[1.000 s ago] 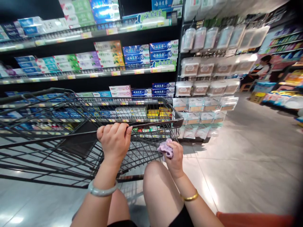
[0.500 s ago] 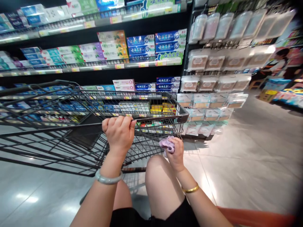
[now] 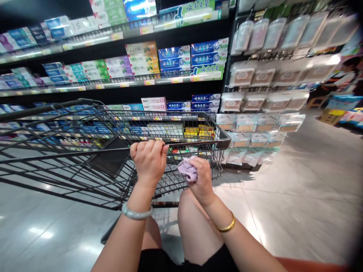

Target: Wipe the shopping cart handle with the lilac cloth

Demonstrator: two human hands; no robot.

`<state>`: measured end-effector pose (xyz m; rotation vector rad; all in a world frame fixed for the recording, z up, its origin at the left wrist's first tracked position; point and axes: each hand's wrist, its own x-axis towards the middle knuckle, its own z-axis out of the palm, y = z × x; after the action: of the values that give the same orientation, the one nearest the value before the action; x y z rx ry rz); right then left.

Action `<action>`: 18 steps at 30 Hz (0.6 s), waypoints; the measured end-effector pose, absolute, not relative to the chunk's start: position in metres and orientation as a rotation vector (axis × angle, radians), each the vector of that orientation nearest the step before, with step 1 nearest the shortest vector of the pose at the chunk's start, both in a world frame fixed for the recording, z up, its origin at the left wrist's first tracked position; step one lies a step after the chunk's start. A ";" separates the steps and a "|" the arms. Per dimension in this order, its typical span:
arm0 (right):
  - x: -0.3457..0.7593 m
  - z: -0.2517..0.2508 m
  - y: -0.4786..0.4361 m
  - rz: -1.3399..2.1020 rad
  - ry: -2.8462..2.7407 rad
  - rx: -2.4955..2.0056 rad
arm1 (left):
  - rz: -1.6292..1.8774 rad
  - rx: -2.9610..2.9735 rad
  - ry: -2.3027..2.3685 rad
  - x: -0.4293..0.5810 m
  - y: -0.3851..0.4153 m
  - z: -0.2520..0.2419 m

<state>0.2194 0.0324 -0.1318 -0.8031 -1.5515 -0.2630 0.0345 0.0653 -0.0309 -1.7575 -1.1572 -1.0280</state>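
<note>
My left hand [image 3: 149, 160] is closed around the top side rail of a black wire shopping cart [image 3: 224, 140], with a pale bangle on that wrist. To its right, my right hand [image 3: 202, 179] bunches up a light purple cloth [image 3: 188, 170], fingers closed on it. The cloth is crumpled and sits in front of the cart's side mesh; I cannot tell whether it touches the wires. A gold bangle circles the right wrist. Below both hands are my bare knees.
Shelves of boxed toothpaste [image 3: 210, 58] stand behind the cart. Hanging clear packets [image 3: 249, 122] fill a rack to the right. A seated person [image 3: 344, 75] is farther off at the right. Shiny tiled floor [image 3: 297, 196] spreads around, with an orange-red edge [image 3: 306, 264] below.
My right hand has moved left and slightly up with the cloth, closer to my left hand. My left hand keeps its grip on the rail. The whole view has shifted slightly.
</note>
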 end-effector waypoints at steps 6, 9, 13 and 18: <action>0.216 -0.056 0.039 -0.517 -1.474 -0.658 | -1.024 -1.782 -1.172 0.033 0.066 -0.031; 0.216 -0.042 0.046 -0.544 -1.775 -0.644 | -1.027 -1.800 -1.180 0.032 0.064 -0.030; 0.238 -0.037 0.053 -0.476 -1.531 -0.816 | -1.013 -1.812 -1.192 0.033 0.062 -0.029; 0.227 -0.033 0.054 -0.446 -1.439 -1.001 | -1.028 -1.792 -1.217 0.037 0.063 -0.029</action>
<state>0.2272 0.0536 -0.0328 -1.0005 -1.4385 -0.4464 0.0370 0.0632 -0.0289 -1.7922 -1.2165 -1.0281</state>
